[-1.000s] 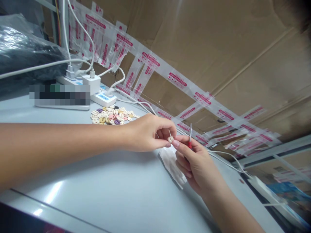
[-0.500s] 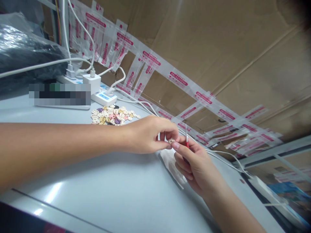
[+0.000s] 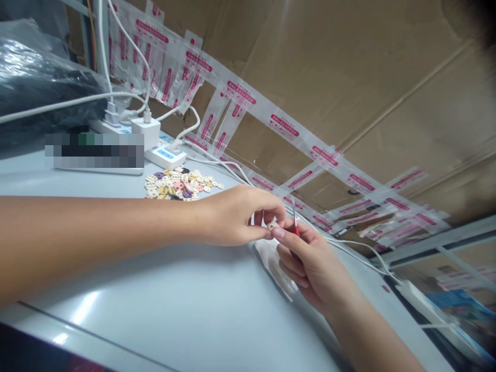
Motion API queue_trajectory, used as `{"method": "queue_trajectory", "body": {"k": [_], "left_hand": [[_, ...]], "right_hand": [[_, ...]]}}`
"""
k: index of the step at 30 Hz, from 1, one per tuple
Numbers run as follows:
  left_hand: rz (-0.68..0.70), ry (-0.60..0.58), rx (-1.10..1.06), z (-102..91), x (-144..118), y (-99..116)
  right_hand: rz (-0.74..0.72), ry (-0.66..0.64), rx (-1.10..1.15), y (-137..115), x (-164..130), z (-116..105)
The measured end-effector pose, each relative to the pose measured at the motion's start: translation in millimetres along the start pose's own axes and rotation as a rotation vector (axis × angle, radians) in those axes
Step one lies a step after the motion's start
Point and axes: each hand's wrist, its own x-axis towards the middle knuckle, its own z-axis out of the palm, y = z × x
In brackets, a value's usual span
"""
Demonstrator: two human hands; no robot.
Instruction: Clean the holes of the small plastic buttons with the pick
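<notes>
My left hand (image 3: 248,213) reaches in from the left and pinches a small cream bead (image 3: 272,226) with dark holes between thumb and fingertip. My right hand (image 3: 308,261) meets it from the right, its thumb and forefinger on the same bead. Also in the right hand is a slim red-handled tool (image 3: 296,228), its thin metal tip pointing up; its kind I cannot make out. Behind my left wrist lies a pile of similar beads (image 3: 180,185) in cream, yellow, pink and purple. A crumpled whitish piece (image 3: 273,268), cloth or plastic, lies under the hands.
A white power strip (image 3: 165,155) with a plugged-in charger (image 3: 146,132) and loose white cables (image 3: 194,119) stands at the back left. A taped cardboard wall (image 3: 329,93) rises behind the pale table (image 3: 186,305). Dark plastic wrapping (image 3: 46,82) sits far left.
Both hands stay together on the bead, with the red-handled tool shifted very slightly left. Nothing has been picked up or put down.
</notes>
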Motion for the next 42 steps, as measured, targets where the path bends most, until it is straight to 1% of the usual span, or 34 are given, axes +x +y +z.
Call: {"method": "queue_trajectory", "body": {"k": [5,21,26,29,32,36,38,41,42], "left_hand": [[0.028,0.009,0.028,-0.2,0,-1],[-0.023,0.015,0.015,1.8,0,3],[-0.017,0.009,0.000,2.1,0,4],[-0.051,-0.021,0.049,0.7,-1,3],[-0.097,-0.060,0.134,-0.3,-2,2],[-0.019,-0.168,0.178,0.1,-3,5],[-0.002,-0.194,0.178,1.0,-4,7],[0.012,-0.248,0.159,4.0,-6,9],[0.013,-0.247,0.153,5.5,-7,9]], "right_hand": [[0.009,-0.008,0.010,-1,0,1],[0.013,-0.035,0.026,-1,-1,1],[0.003,-0.026,0.025,-2,-1,3],[-0.013,0.018,-0.002,-4,0,2],[-0.072,0.110,-0.040,-5,3,-4],[-0.138,0.179,-0.079,-7,9,-14],[-0.140,0.205,-0.078,-7,12,-18],[-0.159,0.289,-0.078,-9,15,-21],[-0.163,0.311,-0.095,-9,15,-22]]}}
